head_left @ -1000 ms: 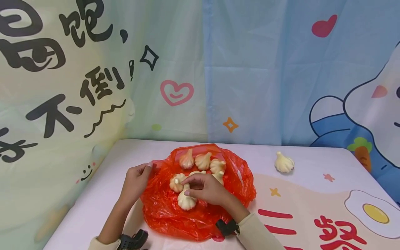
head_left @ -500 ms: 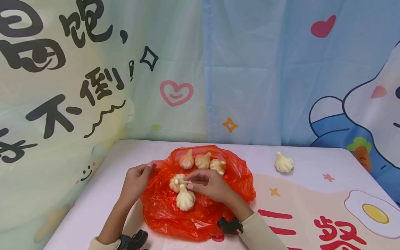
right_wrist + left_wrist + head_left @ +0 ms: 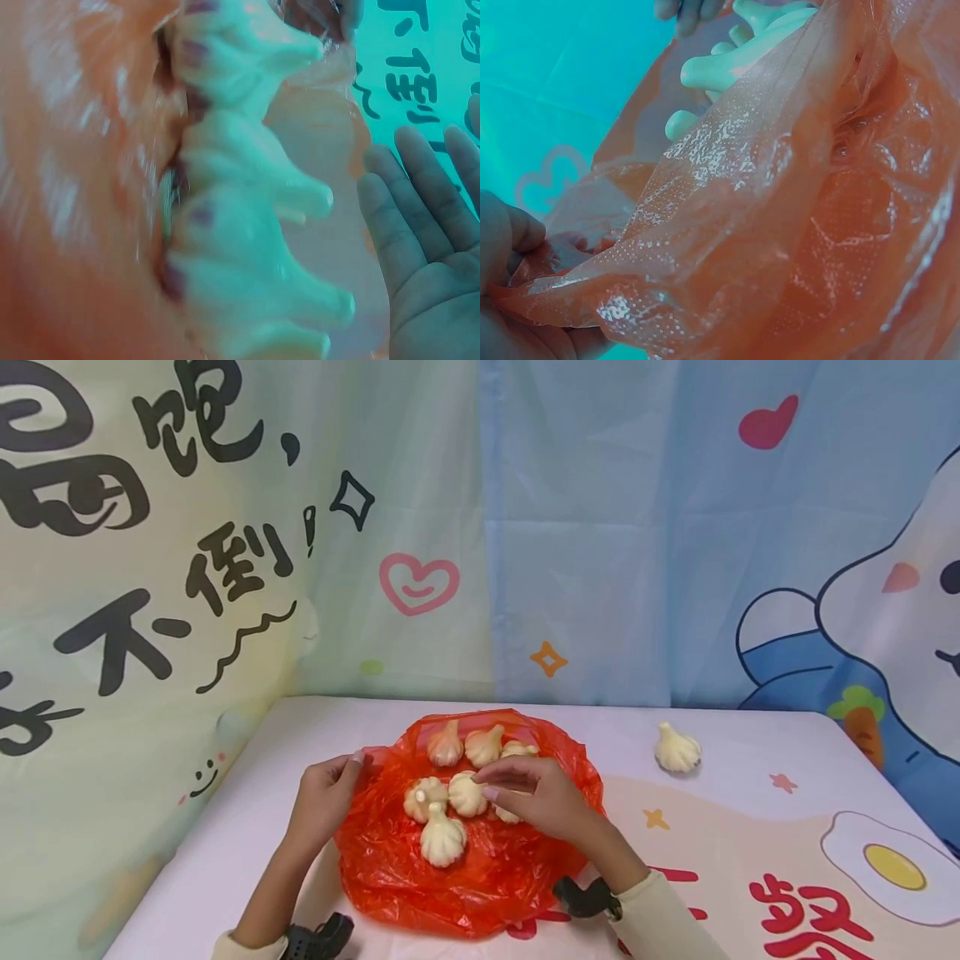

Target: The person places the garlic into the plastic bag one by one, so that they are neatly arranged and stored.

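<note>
A crumpled red plastic bag lies spread on the table with several garlic bulbs in it. My left hand pinches the bag's left edge; in the left wrist view its fingers hold the thin film. Over the bag's right half hovers my right hand, and the right wrist view shows its fingers extended, holding nothing. It partly covers bulbs beneath it. Nearest the front stands one garlic bulb, stem up; just behind it sits another bulb, beside a third bulb.
A lone garlic bulb rests on the printed tablecloth, right of the bag. A printed curtain hangs behind the table. Black cameras are strapped to both wrists.
My right hand has let go of the front garlic bulb's stem and moved right, uncovering the bulb behind. My left hand keeps its hold on the bag's edge. The head view has shifted slightly.
</note>
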{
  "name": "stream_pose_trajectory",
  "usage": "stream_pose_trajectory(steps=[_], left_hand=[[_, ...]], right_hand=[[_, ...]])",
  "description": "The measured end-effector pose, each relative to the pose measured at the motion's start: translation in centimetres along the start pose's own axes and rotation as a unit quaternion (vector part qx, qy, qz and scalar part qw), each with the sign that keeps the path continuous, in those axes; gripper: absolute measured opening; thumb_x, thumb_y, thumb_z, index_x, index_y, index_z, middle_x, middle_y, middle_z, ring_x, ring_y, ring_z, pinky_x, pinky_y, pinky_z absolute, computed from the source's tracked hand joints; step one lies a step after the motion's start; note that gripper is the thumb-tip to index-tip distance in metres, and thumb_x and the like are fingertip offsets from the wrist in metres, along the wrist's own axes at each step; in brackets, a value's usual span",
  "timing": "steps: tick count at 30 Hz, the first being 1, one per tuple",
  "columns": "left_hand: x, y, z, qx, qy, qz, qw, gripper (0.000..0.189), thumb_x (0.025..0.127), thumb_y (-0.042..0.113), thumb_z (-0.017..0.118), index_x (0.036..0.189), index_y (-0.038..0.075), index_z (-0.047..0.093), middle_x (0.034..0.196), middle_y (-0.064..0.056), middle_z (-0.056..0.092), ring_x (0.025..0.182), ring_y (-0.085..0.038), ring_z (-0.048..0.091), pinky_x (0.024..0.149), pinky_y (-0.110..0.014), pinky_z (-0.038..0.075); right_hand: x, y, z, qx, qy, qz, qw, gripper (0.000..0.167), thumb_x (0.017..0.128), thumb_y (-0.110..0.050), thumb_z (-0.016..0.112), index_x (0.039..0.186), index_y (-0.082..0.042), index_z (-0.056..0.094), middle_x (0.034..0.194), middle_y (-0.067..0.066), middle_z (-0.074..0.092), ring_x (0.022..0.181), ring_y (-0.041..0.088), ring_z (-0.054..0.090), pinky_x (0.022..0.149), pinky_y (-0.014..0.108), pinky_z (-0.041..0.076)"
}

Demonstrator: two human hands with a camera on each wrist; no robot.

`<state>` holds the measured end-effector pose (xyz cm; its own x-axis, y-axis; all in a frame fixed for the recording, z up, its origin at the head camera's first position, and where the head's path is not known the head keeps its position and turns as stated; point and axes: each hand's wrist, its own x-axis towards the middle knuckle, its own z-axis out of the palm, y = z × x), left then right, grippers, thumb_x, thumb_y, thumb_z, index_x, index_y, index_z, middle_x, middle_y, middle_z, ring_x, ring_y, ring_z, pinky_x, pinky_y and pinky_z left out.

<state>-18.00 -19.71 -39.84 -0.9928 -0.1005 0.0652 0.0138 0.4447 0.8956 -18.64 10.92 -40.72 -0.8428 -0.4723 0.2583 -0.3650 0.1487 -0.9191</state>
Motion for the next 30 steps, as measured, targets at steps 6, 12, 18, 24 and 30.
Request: stream_pose_trajectory(steps=[6,12,18,24,30], left_hand=[[0.1,0.0,-0.1,0.002,-0.002,0.001,1.0000,0.043,0.103,0.036,0.046,0.105,0.002,0.072,0.100,-0.011,0.070,0.089,-0.026,0.063,0.079,-0.032,0.055],[0.0,-0.1,-0.3,0.006,0.001,0.002,1.0000,0.042,0.104,0.034,0.046,0.102,0.002,0.072,0.092,-0.011,0.069,0.081,-0.026,0.058,0.069,-0.026,0.053],[-0.1,-0.1,-0.4,0.006,0.004,0.004,1.0000,0.043,0.103,0.036,0.046,0.100,0.001,0.073,0.088,-0.012,0.068,0.079,-0.026,0.057,0.066,-0.025,0.053],[0.0,-0.1,-0.2,0.005,0.010,0.010,0.9999,0.042,0.103,0.033,0.047,0.097,0.000,0.073,0.086,-0.011,0.068,0.078,-0.023,0.056,0.066,-0.025,0.052],[0.0,-0.2,-0.1,0.006,0.015,0.016,0.9997,0.040,0.103,0.030,0.048,0.093,0.000,0.073,0.082,-0.011,0.067,0.075,-0.022,0.054,0.063,-0.025,0.050]], right_hand=[[-1.6,-0.1,-2.1,-0.045,0.013,-0.017,0.9987,0.021,0.093,-0.015,0.068,0.113,-0.009,0.070,0.110,0.006,0.070,0.104,0.021,0.065,0.088,0.033,0.052],[-3.2,0.3,-3.6,-0.084,0.038,-0.026,0.9954,0.020,0.093,-0.015,0.068,0.112,-0.011,0.071,0.107,0.000,0.071,0.101,0.016,0.065,0.084,0.029,0.052],[-4.8,1.1,-5.3,-0.097,0.100,0.009,0.9902,0.020,0.092,-0.019,0.069,0.112,-0.014,0.071,0.108,-0.003,0.070,0.102,0.015,0.065,0.082,0.027,0.053],[-6.1,2.0,-7.1,-0.119,0.168,0.046,0.9775,0.024,0.093,-0.024,0.068,0.112,-0.010,0.071,0.109,0.001,0.070,0.102,0.016,0.065,0.081,0.026,0.052],[-6.8,3.3,-9.5,-0.179,0.228,0.025,0.9569,0.027,0.094,-0.027,0.066,0.114,-0.009,0.070,0.109,0.003,0.071,0.099,0.007,0.064,0.079,0.021,0.051]])
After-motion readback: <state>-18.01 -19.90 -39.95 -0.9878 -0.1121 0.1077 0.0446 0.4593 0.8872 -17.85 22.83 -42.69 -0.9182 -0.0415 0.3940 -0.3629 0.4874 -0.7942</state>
